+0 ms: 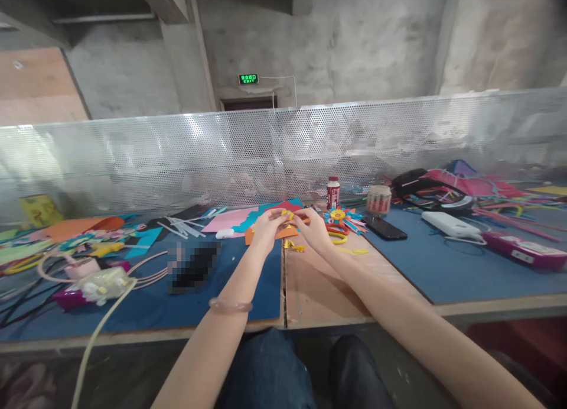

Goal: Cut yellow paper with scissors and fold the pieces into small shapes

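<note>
Both hands meet above the middle of the table, pinching a small yellow paper piece (287, 214) between their fingertips. My left hand (268, 224) grips it from the left, fingers closed. From the other side my right hand (312, 224) holds it with thumb and fingers pressed together. The piece is too small to make out its exact shape. Just below the hands lie yellow paper scraps (294, 247). Behind them are orange, red and blue paper sheets (280, 205). A paper flower (339, 215) with blue and orange petals rests right of my right hand.
A drink bottle (333, 194), a jar (378, 200) and a phone (385, 227) stand or lie to the right. Cables and a power strip (525, 250) are further right. Plugs (104, 285) and a looping cord occupy the left. A perforated metal screen (177, 161) borders the back.
</note>
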A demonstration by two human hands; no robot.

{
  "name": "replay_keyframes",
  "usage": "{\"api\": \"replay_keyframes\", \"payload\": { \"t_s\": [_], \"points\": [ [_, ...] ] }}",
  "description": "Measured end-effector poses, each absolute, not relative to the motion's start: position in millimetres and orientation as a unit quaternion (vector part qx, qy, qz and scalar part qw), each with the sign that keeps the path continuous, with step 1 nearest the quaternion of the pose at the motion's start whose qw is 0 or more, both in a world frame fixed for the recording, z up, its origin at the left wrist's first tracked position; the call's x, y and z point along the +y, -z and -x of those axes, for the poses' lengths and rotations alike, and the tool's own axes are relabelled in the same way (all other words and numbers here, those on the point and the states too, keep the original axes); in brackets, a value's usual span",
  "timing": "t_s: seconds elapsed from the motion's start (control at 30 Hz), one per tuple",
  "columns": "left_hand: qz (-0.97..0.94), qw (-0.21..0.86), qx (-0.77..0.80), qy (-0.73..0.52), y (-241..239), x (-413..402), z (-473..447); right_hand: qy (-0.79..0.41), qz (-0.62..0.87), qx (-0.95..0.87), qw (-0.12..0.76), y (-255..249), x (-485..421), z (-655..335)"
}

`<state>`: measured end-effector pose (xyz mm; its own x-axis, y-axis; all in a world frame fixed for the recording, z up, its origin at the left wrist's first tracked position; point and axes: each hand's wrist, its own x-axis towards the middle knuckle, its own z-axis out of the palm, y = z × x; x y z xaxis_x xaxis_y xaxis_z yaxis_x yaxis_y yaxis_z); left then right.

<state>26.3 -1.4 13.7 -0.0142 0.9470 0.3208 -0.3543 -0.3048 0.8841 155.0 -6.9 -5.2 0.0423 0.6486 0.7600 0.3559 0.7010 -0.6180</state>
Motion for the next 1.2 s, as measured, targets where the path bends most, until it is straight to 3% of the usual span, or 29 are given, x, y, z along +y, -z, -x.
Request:
{"api": "replay_keyframes", "payload": {
  "t_s": [0.23,0.63,1.2],
  "points": [
    [-0.489,0.499,0.306,-0.646,-12.2,0.6,-25.9,-0.358,0.361,-0.612,0.605,5.0,-3.4,-155.1],
    [-0.542,0.471,0.336,-0.609,-7.9,4.3,-22.8,-0.527,0.323,-0.521,0.589,2.4,-8.4,-154.5],
    [-0.58,0.401,0.345,-0.62,-13.8,-4.9,-26.7,-0.531,0.333,-0.489,0.607,3.1,-3.5,-156.3]
  ]
}}
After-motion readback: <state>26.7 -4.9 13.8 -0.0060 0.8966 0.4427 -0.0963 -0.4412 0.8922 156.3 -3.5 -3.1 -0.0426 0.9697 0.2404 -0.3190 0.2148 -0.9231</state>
